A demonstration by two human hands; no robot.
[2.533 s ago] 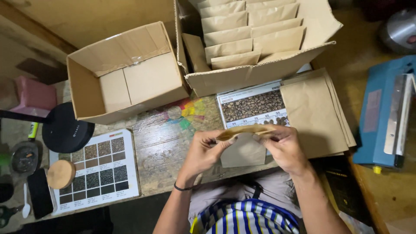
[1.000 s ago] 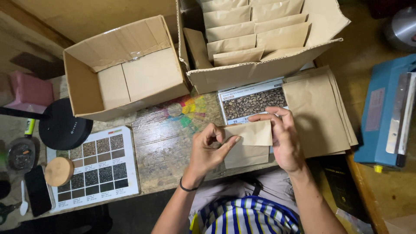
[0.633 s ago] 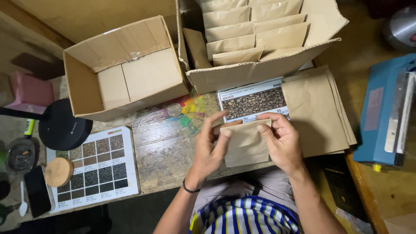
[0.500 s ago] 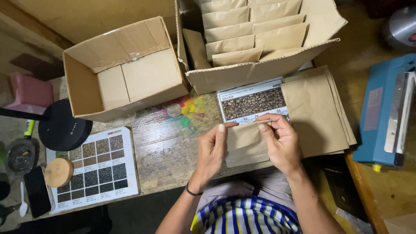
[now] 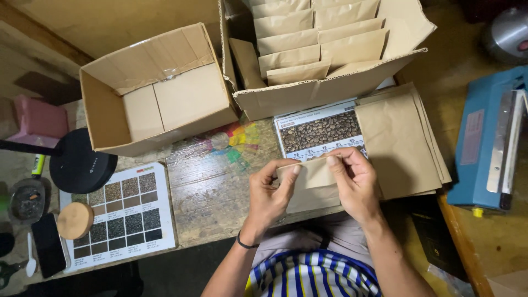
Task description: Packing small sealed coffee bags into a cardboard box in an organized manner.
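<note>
Both hands pinching one brown paper pouch at its top edge

Left hand grips the left corner, right hand the right corner; pouch held between them, just below the bean picture card, beside the flat pouch stack

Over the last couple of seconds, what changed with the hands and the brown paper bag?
Both hands, left hand and right hand, kept hold of the flat brown paper bag, folding its top edge over. The two cardboard boxes and paper bag stack stayed put.
</note>
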